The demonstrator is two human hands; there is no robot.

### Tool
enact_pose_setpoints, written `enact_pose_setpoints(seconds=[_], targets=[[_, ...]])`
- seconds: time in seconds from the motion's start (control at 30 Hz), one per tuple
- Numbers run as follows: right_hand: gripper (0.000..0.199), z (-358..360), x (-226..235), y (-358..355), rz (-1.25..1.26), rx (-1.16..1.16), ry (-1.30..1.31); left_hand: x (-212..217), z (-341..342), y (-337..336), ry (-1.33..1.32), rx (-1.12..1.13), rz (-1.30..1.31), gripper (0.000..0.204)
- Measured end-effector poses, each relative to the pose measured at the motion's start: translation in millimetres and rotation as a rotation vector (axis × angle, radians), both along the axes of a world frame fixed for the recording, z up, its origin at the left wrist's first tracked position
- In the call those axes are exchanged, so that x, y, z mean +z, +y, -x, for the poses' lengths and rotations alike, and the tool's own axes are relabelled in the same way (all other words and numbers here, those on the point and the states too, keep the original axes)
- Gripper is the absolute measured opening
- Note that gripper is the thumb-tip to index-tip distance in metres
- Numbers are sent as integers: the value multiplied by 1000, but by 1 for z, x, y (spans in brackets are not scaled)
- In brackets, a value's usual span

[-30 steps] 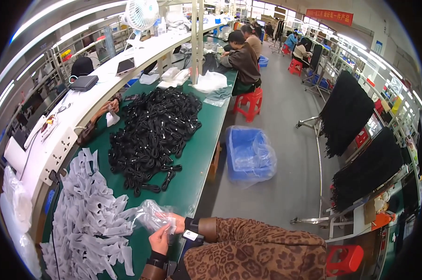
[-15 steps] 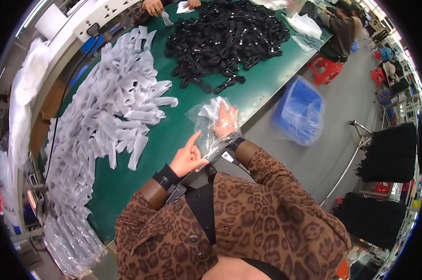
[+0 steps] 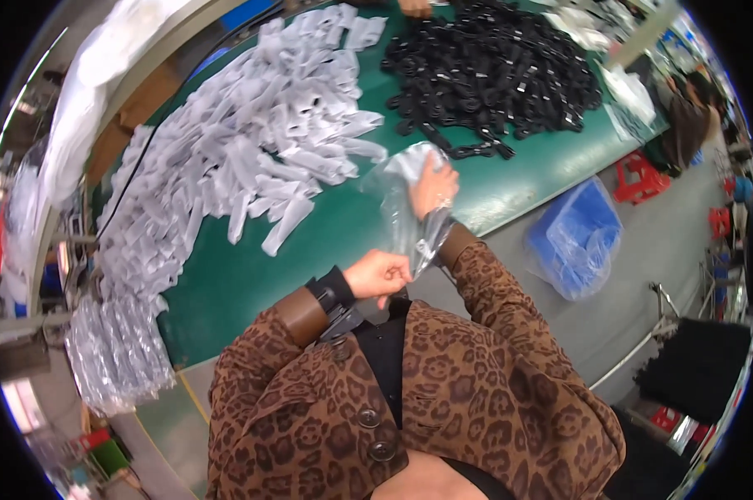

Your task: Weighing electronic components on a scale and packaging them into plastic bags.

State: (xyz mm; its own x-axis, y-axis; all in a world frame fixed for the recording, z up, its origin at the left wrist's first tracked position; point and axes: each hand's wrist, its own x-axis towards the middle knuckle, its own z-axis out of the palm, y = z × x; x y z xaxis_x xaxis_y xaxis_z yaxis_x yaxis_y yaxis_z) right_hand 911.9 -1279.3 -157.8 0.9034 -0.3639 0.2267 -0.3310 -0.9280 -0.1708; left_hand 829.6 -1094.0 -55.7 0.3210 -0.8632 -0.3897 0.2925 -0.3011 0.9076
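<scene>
My right hand [image 3: 434, 187] is inside a clear plastic bag [image 3: 400, 223], over the near edge of the green table [image 3: 243, 292]. Its fingers are closed around whitish sleeve-like packets [image 3: 415, 158] at the bag's far end. Close to my body, my left hand [image 3: 379, 274] pinches the bag's near edge, below my right wrist. A large heap of similar whitish packets [image 3: 285, 125] covers the table's left side. Beyond my right hand lies a pile of bundled black cables [image 3: 493, 75]. How many packets the bag holds is hidden.
Filled clear bags [image 3: 118, 354] lie at the table's near left corner. On the floor to the right stand a lined blue bin [image 3: 572, 225] and a red stool [image 3: 640, 177]. A co-worker's hand [image 3: 415, 7] shows at the far edge. Black stacks [image 3: 697, 367] stand at right.
My left hand, whose index finger was stretched out, has closed in a pinch on the bag's edge. The bag is pulled longer around my right hand. The whole view has shifted.
</scene>
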Motion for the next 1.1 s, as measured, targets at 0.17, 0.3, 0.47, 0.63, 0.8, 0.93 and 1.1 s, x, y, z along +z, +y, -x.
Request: enact_pose_setpoints(seconds=[0.17,0.3,0.47,0.63,0.8,0.93,1.1], targets=[[85,-21,13,-11,-42,-98,95,-3,-1,-2,-189,76,-48,9],[82,-15,20,-9,-34,45,67,-25,-4,25,-277,325,-43,13],[73,36,3,-41,57,510,-104,-62,-31,107,-1510,837,-592,28],[32,88,118,-60,-116,525,845,-112,-43,177,-1404,1048,-788,18],[23,71,164,-37,-194,408,186,-121,-45,198,-904,989,-676,15],[26,19,139,67,-523,732,-138,-76,-33,214,-991,1064,-573,13],[35,-37,59,189,-358,897,-248,-16,-6,228,-1083,1069,-438,13]])
